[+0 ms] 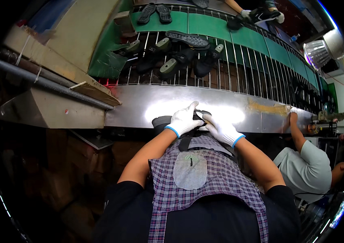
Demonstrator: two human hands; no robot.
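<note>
You have 1 black shoe (161,121) at the centre of the frame, by the near edge of the metal ledge (137,101). Its visible surface is dark throughout; the exposed end, left of your hands, is rounded and dull, and a further black portion shows between your hands. Most of the shoe's middle is covered by your gloves, so its stitching, fastening and sole pattern cannot be read. Your left hand (183,120), in a white glove with a blue cuff, is closed over the top of the shoe, thumb raised toward the upper part of the frame. Your right hand (220,128), gloved alike, meets the shoe from the right with fingers partly bent; whether it pinches any part cannot be told. Your checked apron (220,178), bearing a grey oval patch (190,170), fills the lower centre. On the wire rack (239,71), upper centre of the frame, you have black footwear (208,60) with pale green inserts (168,66) and 1 loose dark sole (187,39) with a grid tread. 2 similar soles (154,13) stand side by side farther up, on the green surface (204,21).
</note>
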